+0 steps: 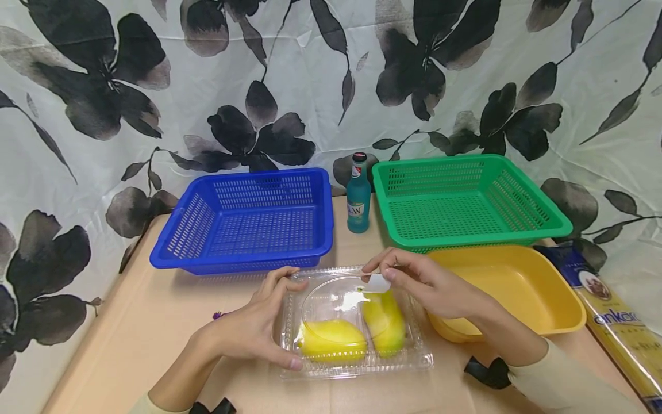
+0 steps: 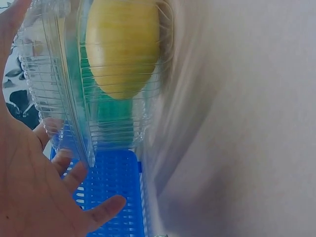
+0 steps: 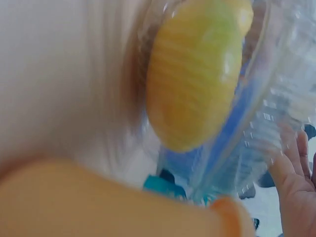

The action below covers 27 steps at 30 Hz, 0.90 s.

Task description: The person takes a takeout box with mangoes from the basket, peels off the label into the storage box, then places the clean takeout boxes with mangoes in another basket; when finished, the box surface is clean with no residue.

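- Up close, the left hand (image 1: 258, 328) braced the left side of the clear lidded box (image 1: 357, 370), fingers spread and only touching it!
- Inside that box, resting on the tabletop (image 1: 134, 345), lay two yellow fruits (image 1: 333, 340), the right one greenish in places
- Over the far edge came the right hand (image 1: 439, 284), fingers pinching a white label (image 1: 379, 283) against or just above the lid; which of the two, nobody could tell
- The step in hand looked like label work, and the next move called for a steady box and a careful pinch
- To the right, a yellow tub (image 1: 517, 287) and a printed packet (image 1: 618, 328)
- Farther off, a blue basket (image 1: 258, 230), a teal bottle (image 1: 358, 201), a green basket (image 1: 445, 213)
- At the very back, a flower-printed cloth (image 1: 320, 86), creased in places
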Each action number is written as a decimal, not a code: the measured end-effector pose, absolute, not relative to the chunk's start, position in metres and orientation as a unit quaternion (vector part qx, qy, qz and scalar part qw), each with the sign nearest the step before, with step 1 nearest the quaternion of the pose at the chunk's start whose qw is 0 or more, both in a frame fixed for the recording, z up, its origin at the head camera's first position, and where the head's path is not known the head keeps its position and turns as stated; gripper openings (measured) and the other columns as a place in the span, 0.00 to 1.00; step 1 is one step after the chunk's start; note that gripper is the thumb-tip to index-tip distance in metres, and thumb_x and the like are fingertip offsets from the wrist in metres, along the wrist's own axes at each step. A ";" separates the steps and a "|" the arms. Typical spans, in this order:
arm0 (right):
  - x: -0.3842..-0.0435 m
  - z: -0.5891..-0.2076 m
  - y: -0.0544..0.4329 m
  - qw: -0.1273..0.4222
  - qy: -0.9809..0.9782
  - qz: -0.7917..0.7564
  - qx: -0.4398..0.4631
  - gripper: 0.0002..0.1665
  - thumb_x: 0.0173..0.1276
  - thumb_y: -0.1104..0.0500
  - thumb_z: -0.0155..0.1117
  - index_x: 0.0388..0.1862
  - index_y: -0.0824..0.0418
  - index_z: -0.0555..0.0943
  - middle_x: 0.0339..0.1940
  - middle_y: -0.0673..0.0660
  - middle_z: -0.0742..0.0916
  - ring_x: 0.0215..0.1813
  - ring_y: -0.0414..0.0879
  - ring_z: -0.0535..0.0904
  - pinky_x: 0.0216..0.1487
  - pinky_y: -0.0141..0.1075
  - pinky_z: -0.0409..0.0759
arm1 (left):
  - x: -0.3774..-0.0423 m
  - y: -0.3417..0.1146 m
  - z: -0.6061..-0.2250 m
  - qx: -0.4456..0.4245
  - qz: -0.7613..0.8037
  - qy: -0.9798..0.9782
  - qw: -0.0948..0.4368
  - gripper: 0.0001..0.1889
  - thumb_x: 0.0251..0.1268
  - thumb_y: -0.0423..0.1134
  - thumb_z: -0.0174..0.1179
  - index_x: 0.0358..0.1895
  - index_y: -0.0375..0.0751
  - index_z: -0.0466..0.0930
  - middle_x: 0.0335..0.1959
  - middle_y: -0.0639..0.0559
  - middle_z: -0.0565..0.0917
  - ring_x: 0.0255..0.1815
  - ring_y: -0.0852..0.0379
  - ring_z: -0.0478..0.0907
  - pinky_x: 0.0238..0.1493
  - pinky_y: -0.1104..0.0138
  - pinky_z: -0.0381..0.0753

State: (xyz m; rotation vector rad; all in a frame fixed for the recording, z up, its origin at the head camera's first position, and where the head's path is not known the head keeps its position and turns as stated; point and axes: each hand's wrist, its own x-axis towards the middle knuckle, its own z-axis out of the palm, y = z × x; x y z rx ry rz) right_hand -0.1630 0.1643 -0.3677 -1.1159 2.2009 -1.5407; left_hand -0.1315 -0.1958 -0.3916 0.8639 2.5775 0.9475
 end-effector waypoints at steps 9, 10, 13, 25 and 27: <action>-0.152 -0.354 0.196 0.085 0.795 -0.473 -0.369 0.12 0.84 0.63 0.48 0.47 0.47 0.77 0.61 0.49 0.83 0.63 0.43 0.79 0.60 0.34 0.81 | -0.131 -0.194 -0.390 0.297 0.329 0.886 0.139 0.59 0.36 0.65 0.82 0.73 0.53 0.57 0.79 0.51 0.43 0.81 0.40 0.42 0.73 0.31 0.55; -0.151 -0.353 0.201 0.082 0.801 -0.466 -0.366 0.13 0.84 0.63 0.49 0.47 0.46 0.77 0.61 0.49 0.83 0.63 0.43 0.79 0.59 0.34 0.82 | -0.131 -0.194 -0.390 0.296 0.331 0.885 0.140 0.59 0.36 0.65 0.82 0.73 0.53 0.57 0.79 0.51 0.43 0.81 0.40 0.42 0.73 0.31 0.55; -0.151 -0.349 0.216 0.073 0.810 -0.450 -0.370 0.14 0.83 0.65 0.49 0.48 0.46 0.78 0.60 0.50 0.83 0.61 0.43 0.79 0.58 0.33 0.82 | -0.131 -0.193 -0.390 0.295 0.333 0.884 0.146 0.59 0.37 0.65 0.82 0.74 0.53 0.57 0.80 0.51 0.42 0.81 0.40 0.42 0.73 0.31 0.54; -0.160 -0.352 0.270 0.071 0.844 -0.392 -0.359 0.14 0.82 0.65 0.52 0.47 0.47 0.81 0.52 0.45 0.86 0.52 0.40 0.82 0.51 0.32 0.83 | -0.129 -0.193 -0.386 0.290 0.311 0.895 0.135 0.59 0.33 0.70 0.80 0.73 0.57 0.58 0.79 0.50 0.45 0.80 0.37 0.46 0.72 0.29 0.54; -0.162 -0.352 0.276 0.076 0.851 -0.377 -0.357 0.14 0.82 0.64 0.53 0.47 0.46 0.82 0.50 0.44 0.86 0.50 0.40 0.82 0.50 0.32 0.83 | -0.128 -0.193 -0.386 0.289 0.310 0.895 0.135 0.60 0.33 0.70 0.80 0.73 0.56 0.58 0.79 0.49 0.45 0.80 0.37 0.46 0.72 0.29 0.54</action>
